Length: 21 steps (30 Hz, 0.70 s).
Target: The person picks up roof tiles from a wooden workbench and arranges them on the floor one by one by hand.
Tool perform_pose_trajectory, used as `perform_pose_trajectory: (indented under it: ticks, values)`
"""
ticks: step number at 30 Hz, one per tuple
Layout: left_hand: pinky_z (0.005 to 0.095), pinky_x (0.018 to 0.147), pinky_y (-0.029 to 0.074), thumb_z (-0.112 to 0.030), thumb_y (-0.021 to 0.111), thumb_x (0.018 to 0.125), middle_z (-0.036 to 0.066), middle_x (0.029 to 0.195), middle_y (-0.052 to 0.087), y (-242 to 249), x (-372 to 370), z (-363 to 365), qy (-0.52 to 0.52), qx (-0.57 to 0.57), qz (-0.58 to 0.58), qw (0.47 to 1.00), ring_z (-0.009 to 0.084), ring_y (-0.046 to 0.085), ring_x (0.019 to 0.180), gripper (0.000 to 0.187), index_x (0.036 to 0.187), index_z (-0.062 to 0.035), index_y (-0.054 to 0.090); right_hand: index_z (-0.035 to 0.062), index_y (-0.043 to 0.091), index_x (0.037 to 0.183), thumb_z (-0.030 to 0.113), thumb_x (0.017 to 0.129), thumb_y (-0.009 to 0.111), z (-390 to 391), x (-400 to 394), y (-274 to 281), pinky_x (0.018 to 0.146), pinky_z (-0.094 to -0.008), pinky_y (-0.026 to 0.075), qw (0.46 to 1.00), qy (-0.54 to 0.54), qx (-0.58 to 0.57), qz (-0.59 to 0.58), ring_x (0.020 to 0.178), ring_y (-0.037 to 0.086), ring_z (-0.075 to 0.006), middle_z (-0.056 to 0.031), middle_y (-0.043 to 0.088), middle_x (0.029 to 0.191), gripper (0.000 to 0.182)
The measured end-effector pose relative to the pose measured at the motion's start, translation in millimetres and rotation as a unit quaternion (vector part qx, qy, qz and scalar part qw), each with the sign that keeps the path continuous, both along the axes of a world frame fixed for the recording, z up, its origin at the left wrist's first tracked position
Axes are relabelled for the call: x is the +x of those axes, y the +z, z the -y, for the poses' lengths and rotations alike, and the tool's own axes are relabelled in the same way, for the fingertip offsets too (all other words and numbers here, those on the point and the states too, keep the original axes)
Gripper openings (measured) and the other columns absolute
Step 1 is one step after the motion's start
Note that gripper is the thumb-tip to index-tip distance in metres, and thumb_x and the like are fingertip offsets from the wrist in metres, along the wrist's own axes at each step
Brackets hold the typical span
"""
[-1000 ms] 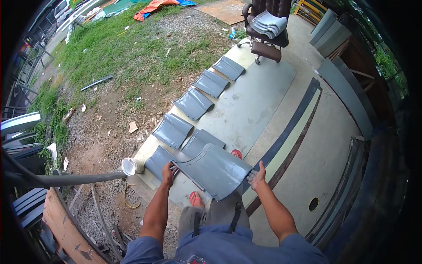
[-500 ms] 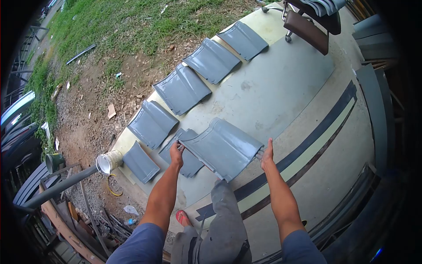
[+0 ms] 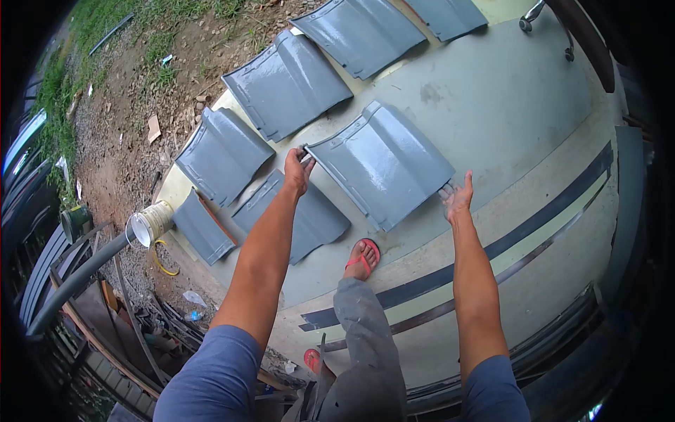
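Note:
A glossy grey roof tile (image 3: 383,165) spans the space between my hands, low over the painted floor. My left hand (image 3: 299,172) pinches its left corner, thumb and fingers closed on the edge. At the opposite edge, my right hand (image 3: 458,197) holds the tile from beneath, with fingertips hidden under it and the thumb sticking out. Just left of the held tile, another grey tile (image 3: 292,218) lies on the floor, partly behind my left forearm. A row of similar tiles runs along the slab's edge, including a tile (image 3: 221,158) and a larger-looking tile (image 3: 285,84).
A white bucket (image 3: 151,224) lies tipped by a grey pipe (image 3: 91,285) on the left. Chair casters (image 3: 525,24) show at the upper right. Dark and pale stripes (image 3: 450,271) cross the floor near my foot in a red flip-flop (image 3: 362,260).
The held tile and both hands have moved forward, away from my body. My foot has come into view below the tile, and the view has shifted so the row appears nearer.

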State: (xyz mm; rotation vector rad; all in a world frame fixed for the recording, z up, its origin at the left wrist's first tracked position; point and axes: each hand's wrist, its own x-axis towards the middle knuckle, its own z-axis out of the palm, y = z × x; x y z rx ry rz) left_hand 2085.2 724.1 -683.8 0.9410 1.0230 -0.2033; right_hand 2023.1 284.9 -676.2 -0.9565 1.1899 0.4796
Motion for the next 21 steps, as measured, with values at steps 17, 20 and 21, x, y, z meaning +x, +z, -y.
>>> perform_pose_trajectory:
  ticks: [17, 20, 21]
  values:
    - [0.0489, 0.119, 0.009, -0.056, 0.057, 0.088, 0.017, 0.163, 0.007, 73.0, -71.5, -49.7, -0.146, -0.015, -0.053, 0.988, 0.035, 0.012, 0.149, 0.105, 0.154, -0.0205, -0.016, 0.007, 0.001, 0.156, 0.088, 0.076, 0.037, -32.7, -145.4, -10.2, 0.116, -0.0516, -0.009, 0.984, -0.1, -0.089, -0.119, 0.151, -0.001, -0.0297, -0.0149, 0.003, 0.163, 0.119]
    - [0.0525, 0.118, 0.009, -0.057, 0.055, 0.089, 0.015, 0.163, 0.008, 152.0, -169.6, -86.1, -0.15, -0.003, -0.123, 0.981, 0.0346, 0.013, 0.149, 0.099, 0.156, -0.0242, -0.009, 0.0057, 0.015, 0.155, 0.077, 0.085, 0.043, -30.5, -235.5, 81.2, 0.118, -0.0509, 0.004, 0.964, 0.073, -0.159, -0.2, 0.15, 0.006, -0.032, -0.0179, 0.01, 0.162, 0.103]
    - [0.0531, 0.118, 0.01, -0.058, 0.054, 0.089, 0.014, 0.163, 0.009, 173.0, -219.9, -104.5, -0.142, -0.005, -0.15, 0.979, 0.0347, 0.013, 0.149, 0.096, 0.156, -0.0258, -0.005, 0.0, 0.029, 0.15, 0.068, 0.089, 0.048, -26.4, -278.6, 105.3, 0.117, -0.0478, 0.017, 0.941, 0.151, -0.192, -0.236, 0.146, 0.023, -0.0343, -0.0212, 0.025, 0.157, 0.093]
